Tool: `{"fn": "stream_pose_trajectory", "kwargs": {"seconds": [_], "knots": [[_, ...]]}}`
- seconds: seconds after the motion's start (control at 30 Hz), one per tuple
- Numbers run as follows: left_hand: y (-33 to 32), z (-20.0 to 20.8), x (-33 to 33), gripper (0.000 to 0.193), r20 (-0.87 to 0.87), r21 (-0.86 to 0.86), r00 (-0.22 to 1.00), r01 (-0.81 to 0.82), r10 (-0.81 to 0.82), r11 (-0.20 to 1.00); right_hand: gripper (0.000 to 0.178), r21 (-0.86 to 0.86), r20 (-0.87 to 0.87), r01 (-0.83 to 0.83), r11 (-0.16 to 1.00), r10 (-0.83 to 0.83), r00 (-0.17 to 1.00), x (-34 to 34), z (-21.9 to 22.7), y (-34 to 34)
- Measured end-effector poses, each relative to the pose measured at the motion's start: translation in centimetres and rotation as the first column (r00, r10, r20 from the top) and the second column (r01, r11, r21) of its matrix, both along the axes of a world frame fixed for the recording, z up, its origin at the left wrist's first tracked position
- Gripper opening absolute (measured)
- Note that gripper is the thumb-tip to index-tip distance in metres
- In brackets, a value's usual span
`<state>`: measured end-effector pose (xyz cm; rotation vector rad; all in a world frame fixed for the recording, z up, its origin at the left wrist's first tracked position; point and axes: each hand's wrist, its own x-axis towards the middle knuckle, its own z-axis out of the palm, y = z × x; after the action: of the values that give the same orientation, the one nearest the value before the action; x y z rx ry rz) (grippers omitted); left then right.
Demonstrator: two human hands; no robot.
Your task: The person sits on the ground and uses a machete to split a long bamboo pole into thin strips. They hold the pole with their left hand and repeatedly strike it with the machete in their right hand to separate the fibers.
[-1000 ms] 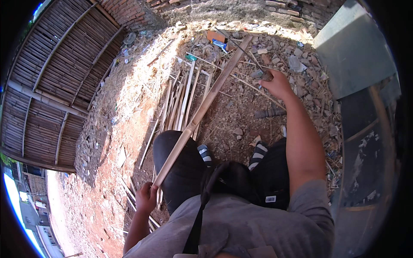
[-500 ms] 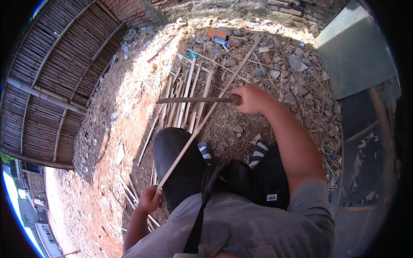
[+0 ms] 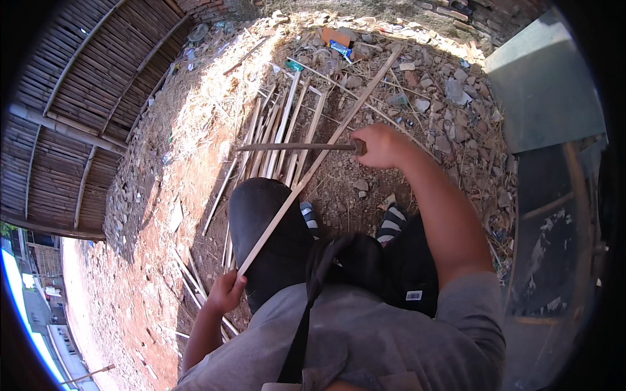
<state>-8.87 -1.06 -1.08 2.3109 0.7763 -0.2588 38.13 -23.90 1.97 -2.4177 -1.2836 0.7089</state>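
My right hand (image 3: 379, 146) is closed around the short handle of a machete (image 3: 293, 147). Its long, dark blade points left, nearly level, and crosses a long, thin wooden or bamboo strip (image 3: 357, 104). Whether the edge touches the strip, I cannot tell. The strip's near end is in my left hand (image 3: 225, 291), fingers wrapped round it beside my left knee. From there it slants over my thigh (image 3: 261, 208) towards the far right. Beyond my knee, several pale strips (image 3: 287, 124) lie on the ground, partly behind the blade.
More strips (image 3: 195, 283) lie by my left forearm. Rubble (image 3: 450, 124), straw and litter cover the ground ahead and right. A bamboo-slat wall (image 3: 72, 78) stands left, brick (image 3: 450, 13) at the back, grey panels (image 3: 548, 91) right. My sandalled feet (image 3: 391, 223) are below the strip.
The view has shifted slightly, so the ground and pile appear higher. Both hands keep their holds; the blade still lies across the slanting strip.
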Motion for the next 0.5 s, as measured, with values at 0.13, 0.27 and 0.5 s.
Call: {"fn": "stream_pose_trajectory", "kwargs": {"seconds": [0.13,0.27,0.5], "knots": [[0.2,1.2,1.0,0.050,-0.038,0.008,0.999,0.001,-0.001,1.000,0.048,0.108,-0.054,0.246,0.963,-0.241,0.969,2.2,-1.7,-1.5],[-0.7,1.9,1.1,0.050,-0.043,0.059,0.999,-0.013,0.015,0.998,0.033,0.003,0.048,0.115,0.993,-0.115,0.992,0.4,0.0,-1.1],[-0.7,0.2,0.8,0.047,-0.044,0.096,0.998,-0.029,0.033,0.995,0.035,-0.040,0.084,-0.080,0.996,0.083,0.993,-2.0,-0.2,0.1]]}}
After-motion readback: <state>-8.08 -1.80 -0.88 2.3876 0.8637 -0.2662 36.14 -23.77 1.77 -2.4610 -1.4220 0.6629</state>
